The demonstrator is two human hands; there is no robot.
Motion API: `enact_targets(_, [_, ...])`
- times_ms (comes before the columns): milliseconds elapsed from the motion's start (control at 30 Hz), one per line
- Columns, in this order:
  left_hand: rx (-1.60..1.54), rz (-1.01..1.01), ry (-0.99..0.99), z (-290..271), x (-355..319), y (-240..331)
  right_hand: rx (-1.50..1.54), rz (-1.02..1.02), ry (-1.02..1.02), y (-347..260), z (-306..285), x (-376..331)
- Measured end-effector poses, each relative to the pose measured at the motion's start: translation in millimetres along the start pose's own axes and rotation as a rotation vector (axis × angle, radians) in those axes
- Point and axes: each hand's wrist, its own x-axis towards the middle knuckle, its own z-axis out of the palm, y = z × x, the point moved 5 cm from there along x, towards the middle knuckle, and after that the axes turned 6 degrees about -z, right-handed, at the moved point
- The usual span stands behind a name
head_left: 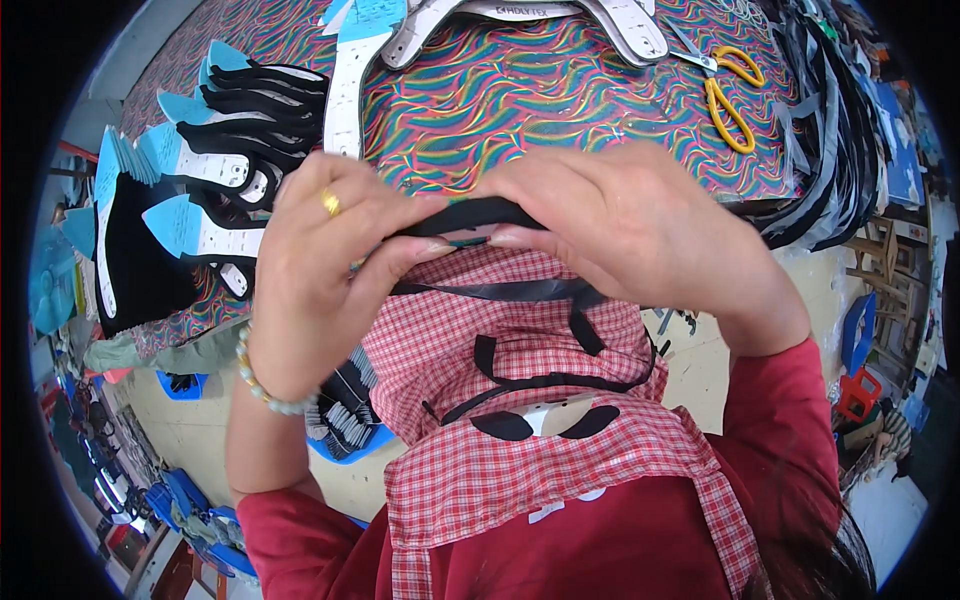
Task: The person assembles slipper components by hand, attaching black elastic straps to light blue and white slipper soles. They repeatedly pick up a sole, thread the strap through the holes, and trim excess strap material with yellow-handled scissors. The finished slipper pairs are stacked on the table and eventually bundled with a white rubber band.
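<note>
Both hands pinch a black curved strip (478, 214) in front of the apron, near the table's front edge. My left hand (325, 245) wears a gold-coloured ring and a beaded bracelet; its thumb and fingers close on the strip's left part. On the strip's right part, my right hand (620, 225) grips with the thumb below and the fingers above. The fingers hide both ends of the strip, and its material is hard to make out. Below the hands, a thin dark band (490, 291) crosses the red checked apron (500, 330).
Yellow-handled scissors (730, 95) lie on the patterned table cover (590, 110). White curved pieces (630, 30) lie at the back. Several black-and-white pieces with blue tips (200, 150) are stacked at left. Dark strips (825, 130) hang over the right edge. A blue basket (350, 435) stands below.
</note>
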Motion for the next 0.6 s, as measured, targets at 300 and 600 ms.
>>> enact_targets(300, [-0.859, -0.382, 0.081, 25, -24, 8, 0.670, 0.214, 0.505, 4, -11, -9])
enact_targets(600, [-1.181, -0.435, 0.567, 47, -23, 10, 0.599, 0.212, 0.789, -12, 52, -9])
